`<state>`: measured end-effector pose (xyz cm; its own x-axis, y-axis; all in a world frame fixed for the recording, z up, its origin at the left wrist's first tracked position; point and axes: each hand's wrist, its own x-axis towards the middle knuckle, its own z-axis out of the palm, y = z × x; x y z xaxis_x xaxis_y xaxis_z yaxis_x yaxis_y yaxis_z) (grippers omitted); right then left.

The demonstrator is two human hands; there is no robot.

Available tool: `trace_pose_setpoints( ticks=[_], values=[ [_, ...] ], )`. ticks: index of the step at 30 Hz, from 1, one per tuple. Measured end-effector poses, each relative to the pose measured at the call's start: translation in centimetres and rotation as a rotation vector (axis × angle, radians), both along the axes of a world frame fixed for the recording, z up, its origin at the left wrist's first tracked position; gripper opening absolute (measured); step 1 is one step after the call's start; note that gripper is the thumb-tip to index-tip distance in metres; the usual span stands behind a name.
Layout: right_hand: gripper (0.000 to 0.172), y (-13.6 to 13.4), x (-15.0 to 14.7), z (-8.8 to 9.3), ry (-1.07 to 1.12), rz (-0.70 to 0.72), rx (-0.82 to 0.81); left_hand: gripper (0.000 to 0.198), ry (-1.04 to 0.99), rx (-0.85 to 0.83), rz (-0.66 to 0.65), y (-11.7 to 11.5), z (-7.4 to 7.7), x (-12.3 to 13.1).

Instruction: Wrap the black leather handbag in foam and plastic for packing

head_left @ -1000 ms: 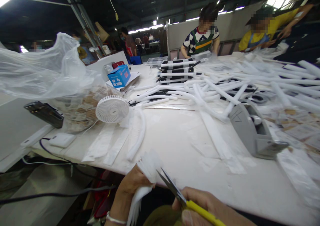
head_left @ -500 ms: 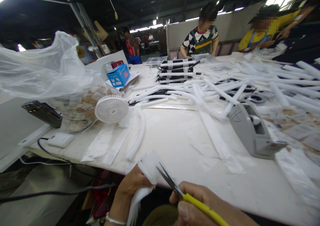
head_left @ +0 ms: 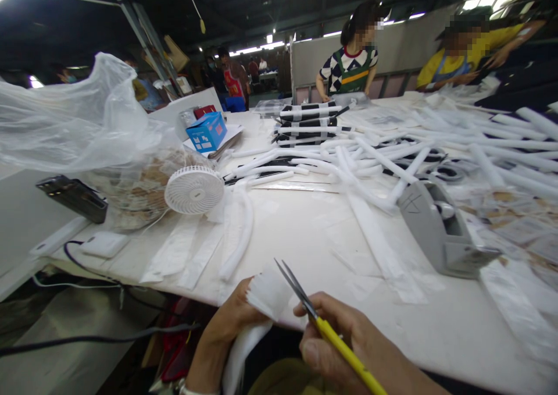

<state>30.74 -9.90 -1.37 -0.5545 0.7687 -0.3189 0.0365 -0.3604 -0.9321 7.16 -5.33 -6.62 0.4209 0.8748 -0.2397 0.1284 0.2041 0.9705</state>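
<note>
My left hand (head_left: 238,309) is closed around a bundle of thin white plastic sleeves (head_left: 269,293). The bundle's end fans out above my fist, and the rest hangs down below it, over my lap. In my right hand (head_left: 344,337) is a pair of yellow-handled scissors (head_left: 322,324), its blades pointing up and to the left with a narrow gap between the tips. Those blades are just right of the bundle's fanned end. Both hands are at the near edge of the white table (head_left: 300,238).
A grey tape dispenser (head_left: 436,232) stands on the right, and a white fan (head_left: 195,190) on the left. White foam tubes (head_left: 305,150) cover the back. Near a blue box (head_left: 206,132) rises a large clear plastic bag (head_left: 87,121). Two co-workers stand across the table.
The bundle and my left hand have shifted slightly up and right. The scissors have risen and turned steeper, their blades nearer together. The co-worker across the table has turned their head right.
</note>
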Motion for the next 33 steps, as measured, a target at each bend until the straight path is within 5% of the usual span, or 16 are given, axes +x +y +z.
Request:
trace_pose_setpoints(
  ticks=[8, 15, 29, 33],
  values=[
    [0.042, 1.0, -0.1, 1.7, -0.083, -0.226, 0.037, 0.011, 0.173, 0.318, 0.007, 0.2, 0.9, 0.0],
    [0.056, 1.7, -0.8, -0.5, 0.025, -0.435, -0.023, 0.015, 0.392, 0.622, 0.069, -0.1, 1.0, 1.1],
    [0.056, 1.3, -0.1, -0.4, 0.049, -0.477, -0.074, 0.026, 0.558, 0.751, 0.111, -0.2, 1.7, 2.1],
    [0.056, -0.7, 1.3, 0.9, 0.144, -0.340, -0.199, 0.030, 0.663, 0.807, 0.166, -0.2, 1.2, 1.7]
  ],
)
